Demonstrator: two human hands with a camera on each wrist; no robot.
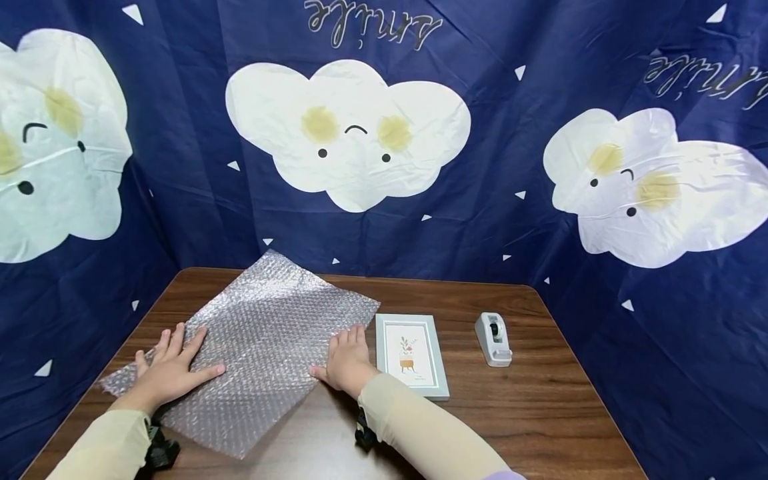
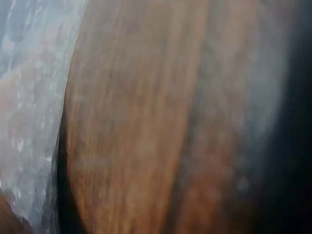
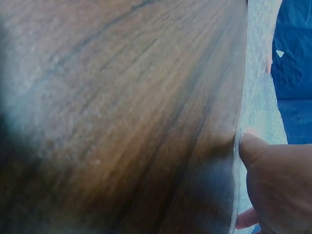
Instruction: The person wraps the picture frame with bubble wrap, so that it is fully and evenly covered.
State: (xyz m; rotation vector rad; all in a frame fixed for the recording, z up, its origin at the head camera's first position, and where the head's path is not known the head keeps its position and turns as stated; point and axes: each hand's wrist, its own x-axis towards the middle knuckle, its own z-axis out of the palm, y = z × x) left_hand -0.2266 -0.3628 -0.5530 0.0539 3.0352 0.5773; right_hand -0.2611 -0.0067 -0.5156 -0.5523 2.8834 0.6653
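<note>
A translucent, silvery sheet of bubble wrap lies turned cornerwise on the left part of a brown, wood-grain worktop, 1 corner pointing towards the back edge. The person's left hand rests on the sheet's left side, palm down, fingers spread. The right hand rests on the right side, its fingers close together and the thumb held out, touching the sheet near its edge; how hard they press cannot be told. Just right of that hand lies a rectangular, pale blue picture frame with a potted-plant print; farther right stands a small white tape dispenser. Behind hangs a navy blue cloth showing 3 white clouds
</note>
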